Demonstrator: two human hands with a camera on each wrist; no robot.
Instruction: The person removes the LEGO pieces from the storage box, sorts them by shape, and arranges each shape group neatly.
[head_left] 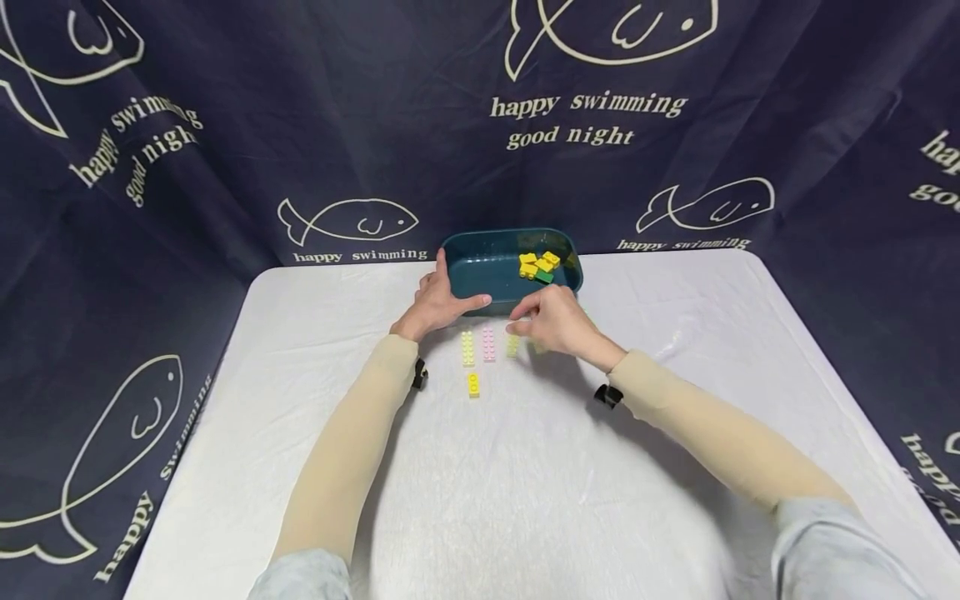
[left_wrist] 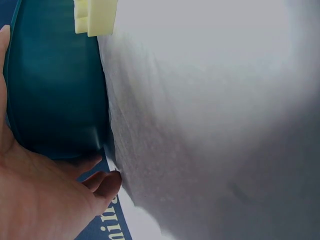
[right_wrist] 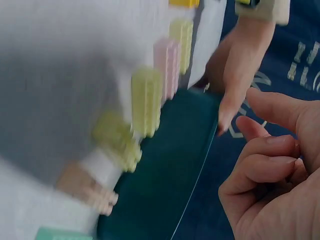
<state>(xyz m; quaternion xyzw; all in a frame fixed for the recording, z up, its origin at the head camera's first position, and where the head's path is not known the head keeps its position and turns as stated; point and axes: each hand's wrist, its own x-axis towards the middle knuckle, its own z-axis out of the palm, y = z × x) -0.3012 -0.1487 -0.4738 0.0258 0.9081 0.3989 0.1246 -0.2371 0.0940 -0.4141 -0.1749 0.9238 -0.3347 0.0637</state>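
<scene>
My left hand (head_left: 438,302) grips the left end of a dark teal bin (head_left: 480,242), thumb along the front rim. In the left wrist view its other fingers curl by the bin's end. My right hand (head_left: 561,321) hovers at the bin's front right, thumb and forefinger apart and the other fingers curled, with nothing between them. Before the bin stand a pale yellow brick (head_left: 468,348), a pink brick (head_left: 489,344) and a yellow-green brick (right_wrist: 146,102). Another yellow-green brick (right_wrist: 117,140) and a peach brick (right_wrist: 86,189) continue the row, mostly hidden by the right hand in the head view.
Inside the bin, at its right, lie several yellow bricks (head_left: 528,260) and a green brick (head_left: 544,277). A small yellow brick (head_left: 473,385) sits nearer on the white table (head_left: 525,500). A mint-green brick (right_wrist: 62,234) shows at the right wrist view's edge. A dark printed curtain (head_left: 375,125) hangs behind.
</scene>
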